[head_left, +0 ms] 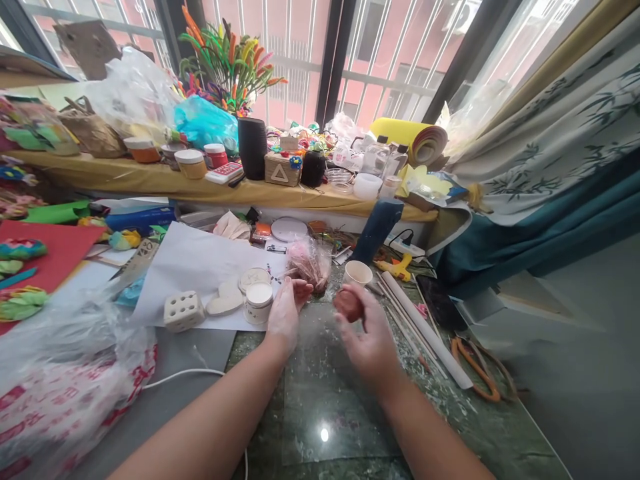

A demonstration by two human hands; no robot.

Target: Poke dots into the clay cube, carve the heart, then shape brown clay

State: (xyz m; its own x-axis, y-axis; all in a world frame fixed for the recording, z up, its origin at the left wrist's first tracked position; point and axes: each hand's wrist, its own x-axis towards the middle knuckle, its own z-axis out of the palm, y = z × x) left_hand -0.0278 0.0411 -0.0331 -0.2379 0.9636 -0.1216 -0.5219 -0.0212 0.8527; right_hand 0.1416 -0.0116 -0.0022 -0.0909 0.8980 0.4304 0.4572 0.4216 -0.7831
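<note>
My right hand (373, 337) is curled around a reddish-brown ball (349, 305) that looks like clay, held above the tabletop. Apart from it, my left hand (286, 313) is raised with its palm turned inward and fingers stretched, holding nothing. Just left of that hand stands a small white jar (259, 305). Beyond both hands lies a clear plastic bag (310, 263) with brownish contents, and a paper cup (358, 273) stands behind the ball. Under my hands a transparent sheet (325, 393) lies on the green, white-smudged table (260, 407).
A white die (184, 311) and a heart-shaped piece (225, 298) rest on white paper (185, 260). To the right are a long white tube (425, 330), a yellow glue gun (397, 267) and orange-handled scissors (475, 370). A crumpled plastic bag (65, 387) fills the left front. A crowded ledge (240, 192) runs behind.
</note>
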